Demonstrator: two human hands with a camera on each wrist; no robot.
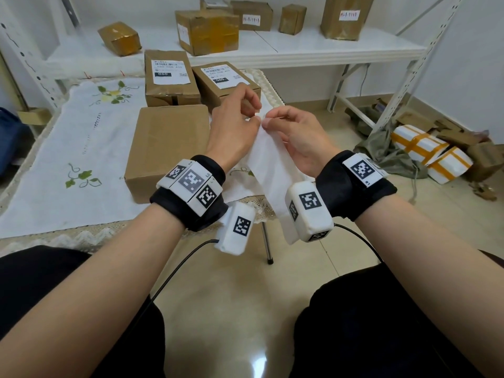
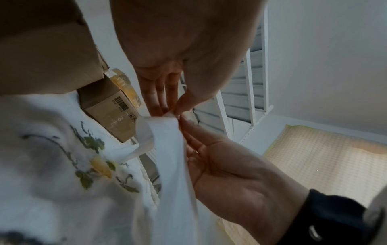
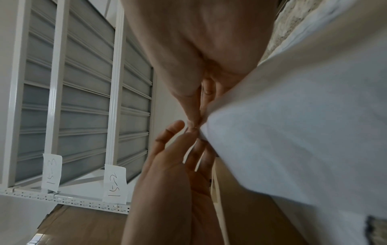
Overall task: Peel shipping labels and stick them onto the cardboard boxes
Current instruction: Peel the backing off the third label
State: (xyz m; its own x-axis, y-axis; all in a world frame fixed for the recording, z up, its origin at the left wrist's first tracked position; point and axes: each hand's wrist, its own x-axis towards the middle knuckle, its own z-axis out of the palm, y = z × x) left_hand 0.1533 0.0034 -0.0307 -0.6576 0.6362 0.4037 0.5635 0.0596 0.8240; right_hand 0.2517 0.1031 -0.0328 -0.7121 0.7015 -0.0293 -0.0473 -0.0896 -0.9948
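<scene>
Label sheet (image 1: 268, 162) held upright between both hands, over the table's right edge.
Left hand (image 1: 234, 129) and right hand (image 1: 298, 140) each pinch its top corner between thumb and fingertips; the strip hangs down between the wrists. Beside it, a plain cardboard box (image 1: 166, 148) lies on the tablecloth (image 1: 68, 148), two labelled boxes (image 1: 170, 77) behind.

Both forearms extend forward, bare, each wrist wrapped in a black band carrying marker blocks. Left hand (image 1: 234, 124) and right hand (image 1: 297, 137) are raised, meeting at fingertips. Thumb and forefinger of each pinch the label sheet's (image 1: 268, 165) top edge; remaining fingers (image 2: 159, 92) loosely extended.
</scene>
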